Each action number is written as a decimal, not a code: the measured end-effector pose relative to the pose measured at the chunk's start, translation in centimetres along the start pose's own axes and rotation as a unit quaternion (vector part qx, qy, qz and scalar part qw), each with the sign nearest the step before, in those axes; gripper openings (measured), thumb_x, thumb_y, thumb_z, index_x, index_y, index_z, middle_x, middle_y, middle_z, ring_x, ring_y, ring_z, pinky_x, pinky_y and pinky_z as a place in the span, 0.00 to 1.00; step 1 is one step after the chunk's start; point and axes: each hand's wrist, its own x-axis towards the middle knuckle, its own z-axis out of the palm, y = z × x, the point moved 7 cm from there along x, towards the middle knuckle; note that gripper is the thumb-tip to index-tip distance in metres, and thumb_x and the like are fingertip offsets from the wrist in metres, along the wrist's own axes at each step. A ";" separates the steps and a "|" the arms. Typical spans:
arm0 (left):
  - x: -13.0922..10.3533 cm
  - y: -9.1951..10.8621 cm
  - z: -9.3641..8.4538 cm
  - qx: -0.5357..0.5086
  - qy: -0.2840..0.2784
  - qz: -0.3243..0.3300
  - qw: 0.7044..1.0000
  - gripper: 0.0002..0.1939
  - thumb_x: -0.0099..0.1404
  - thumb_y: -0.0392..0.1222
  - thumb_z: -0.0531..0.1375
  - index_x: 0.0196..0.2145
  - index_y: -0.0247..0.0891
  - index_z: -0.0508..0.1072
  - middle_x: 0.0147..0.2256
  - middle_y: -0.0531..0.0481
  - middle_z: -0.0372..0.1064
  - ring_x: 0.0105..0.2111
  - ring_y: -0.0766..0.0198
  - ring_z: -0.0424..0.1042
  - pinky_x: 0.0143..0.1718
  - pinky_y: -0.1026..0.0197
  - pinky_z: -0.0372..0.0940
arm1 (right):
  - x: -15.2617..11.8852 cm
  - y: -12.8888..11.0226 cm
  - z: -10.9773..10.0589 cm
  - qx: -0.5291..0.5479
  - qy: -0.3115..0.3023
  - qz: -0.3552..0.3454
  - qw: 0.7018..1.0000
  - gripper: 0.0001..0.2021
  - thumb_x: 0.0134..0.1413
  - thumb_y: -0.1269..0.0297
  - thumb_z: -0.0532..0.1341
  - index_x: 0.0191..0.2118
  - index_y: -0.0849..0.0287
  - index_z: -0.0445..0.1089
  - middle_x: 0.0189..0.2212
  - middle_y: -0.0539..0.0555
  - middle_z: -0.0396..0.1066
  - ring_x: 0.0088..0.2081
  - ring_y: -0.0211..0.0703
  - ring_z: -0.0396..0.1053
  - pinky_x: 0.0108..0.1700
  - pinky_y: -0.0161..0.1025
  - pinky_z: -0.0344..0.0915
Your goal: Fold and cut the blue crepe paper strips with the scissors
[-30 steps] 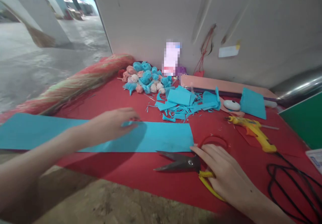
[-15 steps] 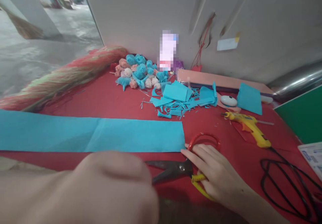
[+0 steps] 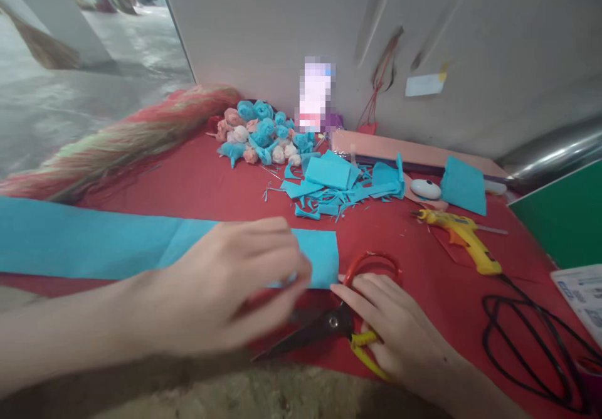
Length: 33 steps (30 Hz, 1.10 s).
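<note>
A long blue paper strip (image 3: pixel 320 249) lies across the red cloth from the left edge. Over its right part is my left hand (image 3: pixel 254 281), slightly blurred, its thumb and fingers curled together; whatever is between them cannot be made out. My right hand (image 3: pixel 390 318) grips scissors (image 3: pixel 333 323) with one red and one yellow handle, near the strip's right end. The dark blades point left and are parted, partly behind my left hand.
Blue paper scraps (image 3: pixel 333 184) and a pile of paper roses (image 3: pixel 263 133) lie towards the back. A yellow glue gun (image 3: pixel 463 234) with a black cable (image 3: pixel 531 344) is at the right. A straw bundle (image 3: pixel 126 130) lines the left edge.
My left hand has moved up and away from me, from the bottom of the view onto the strip. The scissors and my right hand have shifted slightly left.
</note>
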 end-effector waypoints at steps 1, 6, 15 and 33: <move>0.9 -0.9 0.4 0.007 0.003 0.007 1.000 0.12 0.69 0.36 0.47 0.34 0.36 0.69 0.30 0.50 0.69 0.30 0.66 0.67 0.30 0.64 0.65 | -0.1 -0.1 0.0 0.006 -0.002 0.002 1.000 0.30 0.37 0.79 0.50 0.52 0.62 0.64 0.37 0.59 0.71 0.37 0.47 0.68 0.38 0.43 0.68; 0.9 -6.4 5.7 0.091 -0.066 -0.060 0.992 0.13 0.68 0.39 0.51 0.48 0.34 0.66 0.47 0.42 0.68 0.45 0.55 0.68 0.46 0.53 0.64 | -0.6 0.6 -1.1 0.002 0.019 0.013 1.000 0.29 0.39 0.78 0.51 0.52 0.62 0.64 0.36 0.57 0.70 0.36 0.46 0.68 0.37 0.42 0.69; 0.6 -7.0 5.7 0.031 -0.032 -0.072 0.996 0.13 0.65 0.38 0.53 0.48 0.34 0.67 0.45 0.44 0.70 0.46 0.56 0.68 0.49 0.53 0.64 | -2.0 5.0 -2.7 -0.106 0.031 0.037 0.993 0.31 0.43 0.80 0.50 0.57 0.60 0.59 0.39 0.58 0.68 0.42 0.47 0.66 0.42 0.42 0.67; 0.5 -8.7 5.8 -0.161 -0.109 -0.233 0.953 0.13 0.57 0.36 0.57 0.42 0.36 0.70 0.39 0.49 0.72 0.38 0.62 0.71 0.41 0.60 0.66 | -3.4 7.3 -1.8 -0.164 -0.022 0.085 0.982 0.26 0.49 0.76 0.51 0.57 0.63 0.57 0.42 0.60 0.68 0.44 0.51 0.65 0.42 0.44 0.66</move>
